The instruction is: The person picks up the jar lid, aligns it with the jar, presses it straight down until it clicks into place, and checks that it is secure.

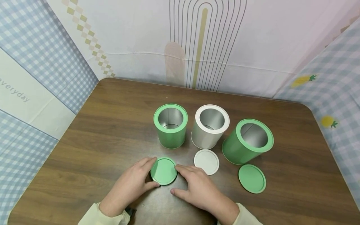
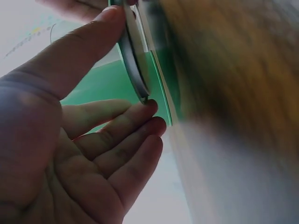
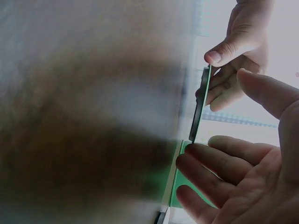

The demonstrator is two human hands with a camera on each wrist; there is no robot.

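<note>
A round green lid (image 1: 164, 171) is pinched at its left side by my left hand (image 1: 133, 181), thumb at the near edge and fingers at the far edge. In the right wrist view, the lid (image 3: 201, 102) shows edge-on, close over the table. My right hand (image 1: 197, 187) has its fingertips right at the lid's right edge, with the thumb spread away from it. Beyond the hands stands a green can (image 1: 171, 140) with an open top, part of its green wall (image 2: 96, 84) also showing in the left wrist view.
A white can (image 1: 203, 139) and another green can (image 1: 235, 150), both with open tops, stand in a row to the right. In front of them a white lid (image 1: 206, 162) and a second green lid (image 1: 252, 178) lie on the wooden table (image 1: 92, 137).
</note>
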